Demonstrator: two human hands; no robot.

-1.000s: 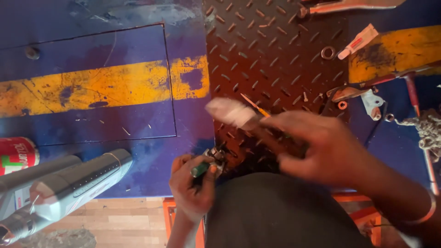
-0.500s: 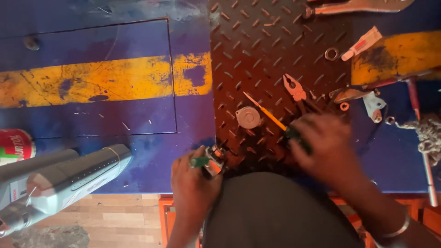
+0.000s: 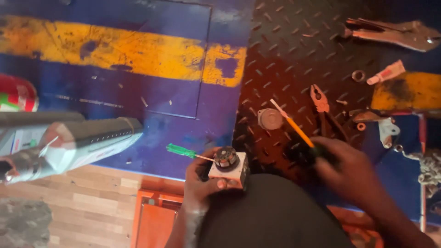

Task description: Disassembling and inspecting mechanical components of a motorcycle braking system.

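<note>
My left hand (image 3: 204, 183) grips a small white box-shaped motor part (image 3: 228, 169) with a dark round rotor on top. A green-handled screwdriver (image 3: 183, 151) sticks out to the left from that hand. My right hand (image 3: 349, 172) rests on the dark checker plate (image 3: 294, 55), closed around the black handle end of an orange screwdriver (image 3: 294, 125) that points up-left. A round grey cap (image 3: 269, 118) lies just left of the orange shaft. Red-handled pliers (image 3: 319, 98) lie just beyond my right hand.
Locking pliers (image 3: 390, 34), a small tube (image 3: 386, 72), nuts and washers (image 3: 358, 76) and a metal bracket (image 3: 388, 128) lie on the plate at right, with a chain (image 3: 429, 167) at the edge. A grey-white tool body (image 3: 69, 142) and a red can (image 3: 16, 94) sit at left. An orange box (image 3: 154, 220) is below.
My right hand has dropped onto the plate and closed on the orange screwdriver. The round grey cap it carried a second ago now lies on the plate. The view has moved closer.
</note>
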